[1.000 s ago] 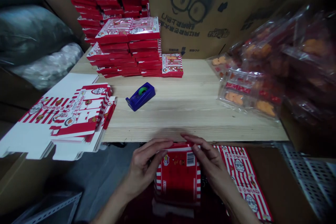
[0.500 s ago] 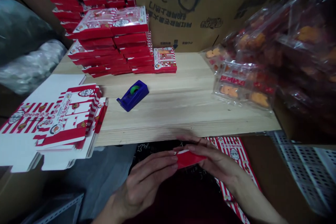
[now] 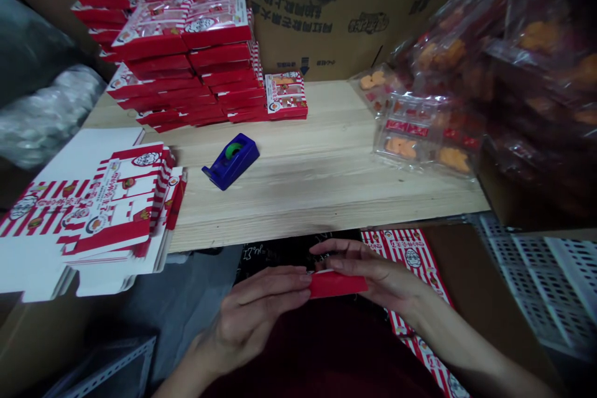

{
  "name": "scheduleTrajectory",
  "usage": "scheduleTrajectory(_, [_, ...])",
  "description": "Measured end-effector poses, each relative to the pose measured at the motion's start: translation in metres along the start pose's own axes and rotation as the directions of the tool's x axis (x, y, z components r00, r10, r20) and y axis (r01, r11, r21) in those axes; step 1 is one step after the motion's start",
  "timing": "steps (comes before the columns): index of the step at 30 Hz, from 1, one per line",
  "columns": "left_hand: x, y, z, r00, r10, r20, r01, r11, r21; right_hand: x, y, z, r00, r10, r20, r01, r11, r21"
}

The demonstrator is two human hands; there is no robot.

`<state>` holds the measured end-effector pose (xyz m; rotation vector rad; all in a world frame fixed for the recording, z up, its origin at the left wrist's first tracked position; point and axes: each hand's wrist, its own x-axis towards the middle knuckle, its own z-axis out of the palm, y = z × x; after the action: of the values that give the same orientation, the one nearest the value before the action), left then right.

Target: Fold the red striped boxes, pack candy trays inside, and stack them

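Two hands are on one red carton [image 3: 336,284], and it's turned since a moment ago: the barcode face is gone, and it now shows edge-on as a thin red strip, held just off the near edge of the pine tabletop [image 3: 317,205]. The right hand [image 3: 380,277] has its fingers curled over the top, clearly pinching it. The left hand [image 3: 252,317] is stretched out with its fingertips at the carton's end, though I can't tell if it's really gripping. A striped printed sheet [image 3: 408,249] lies at 2 o'clock, a blue tape dispenser [image 3: 232,161] at 11, flat-packed cartons [image 3: 112,211] at 9, and clear bags of orange snacks [image 3: 429,137] at 1.
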<state>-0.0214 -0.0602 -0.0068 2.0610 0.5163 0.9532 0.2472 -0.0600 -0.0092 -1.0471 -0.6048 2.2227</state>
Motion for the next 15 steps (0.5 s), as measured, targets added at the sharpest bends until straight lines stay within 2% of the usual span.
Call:
scheduleTrajectory(3, [0.003, -0.005, -0.003, 0.995, -0.089, -0.042, 0.089, 0.996, -0.005, -0.002, -0.004, 0.001, 0.987, -0.163, -0.004, 0.155, 0.948, -0.278])
scheduleTrajectory(6, [0.012, -0.009, -0.013, 0.978, -0.171, -0.118, 0.173, 0.985, 0.012, -0.006, -0.013, 0.007, 0.927, -0.366, 0.074, 0.347, 0.769, -0.537])
scheduleTrajectory(8, [0.022, -0.007, -0.022, 0.973, -0.179, -0.146, 0.183, 0.983, 0.011, -0.007, -0.018, 0.013, 0.903, -0.421, 0.084, 0.393, 0.731, -0.558])
scheduleTrajectory(10, [0.031, -0.005, -0.029, 0.969, -0.191, -0.155, 0.194, 0.981, 0.005, -0.006, -0.023, 0.018, 0.895, -0.445, 0.027, 0.391, 0.754, -0.528])
scheduleTrajectory(12, [0.039, -0.004, -0.034, 0.953, -0.251, -0.172, 0.249, 0.968, -0.031, -0.002, -0.026, 0.020, 0.881, -0.472, -0.032, 0.390, 0.764, -0.513])
scheduleTrajectory(13, [0.042, -0.006, -0.034, 0.933, -0.305, -0.189, 0.296, 0.952, -0.075, 0.002, -0.027, 0.021, 0.870, -0.490, -0.053, 0.395, 0.757, -0.520])
scheduleTrajectory(15, [0.048, -0.014, -0.033, 0.865, -0.450, -0.221, 0.406, 0.888, -0.217, 0.010, -0.029, 0.019, 0.835, -0.546, -0.070, 0.413, 0.706, -0.575])
